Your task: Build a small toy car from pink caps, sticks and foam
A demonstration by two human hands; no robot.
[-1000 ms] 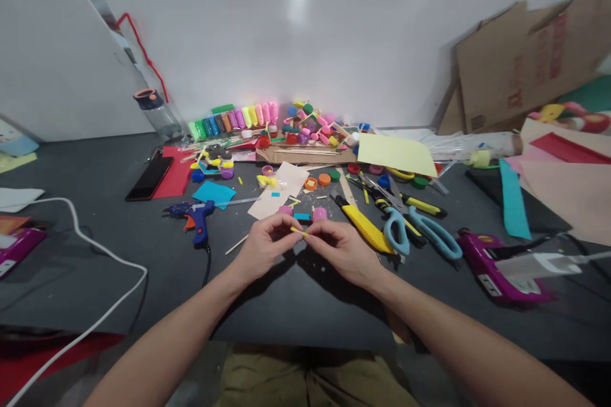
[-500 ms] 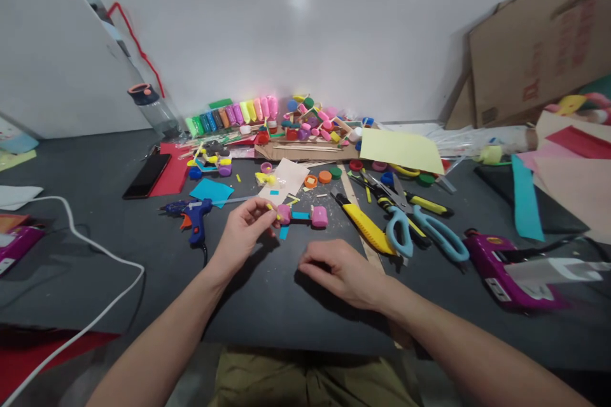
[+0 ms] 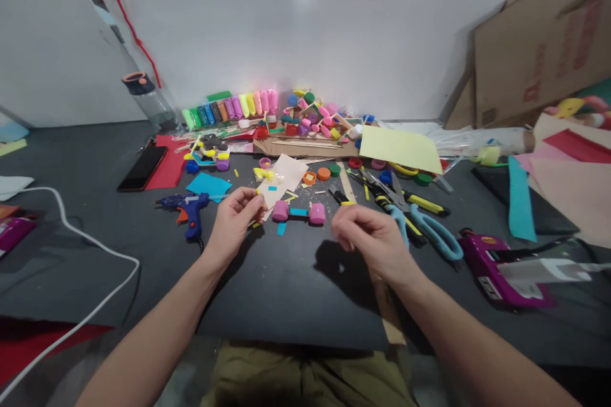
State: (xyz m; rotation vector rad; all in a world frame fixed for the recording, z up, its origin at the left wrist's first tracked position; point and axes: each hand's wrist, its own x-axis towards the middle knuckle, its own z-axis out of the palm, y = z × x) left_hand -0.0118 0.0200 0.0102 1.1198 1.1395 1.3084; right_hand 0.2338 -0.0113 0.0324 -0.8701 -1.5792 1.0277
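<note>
My left hand (image 3: pixel 235 219) is pinched shut on a small yellow strip just left of a little model (image 3: pixel 299 212). The model is two pink caps joined by a cyan piece, and it lies on the black table (image 3: pixel 286 286). My right hand (image 3: pixel 371 238) hovers above the table to the right of the model. Its fingers are curled together, and I cannot make out whether anything is in them. It covers part of the tools beneath it. A beige card (image 3: pixel 286 175) with a cyan scrap lies just behind the model.
A blue glue gun (image 3: pixel 191 210) lies left of my left hand, and blue-handled scissors (image 3: pixel 432 235) and a purple glue gun (image 3: pixel 496 261) lie to the right. Also here: a phone (image 3: pixel 142 168), a white cable (image 3: pixel 95 248), clay sticks (image 3: pixel 229 111), yellow paper (image 3: pixel 400 147), cardboard (image 3: pixel 539 51).
My hands came apart from holding the yellow strip together. The left hand carried the strip towards the pink-cap model; the right dropped to the table, then lifted and moved right.
</note>
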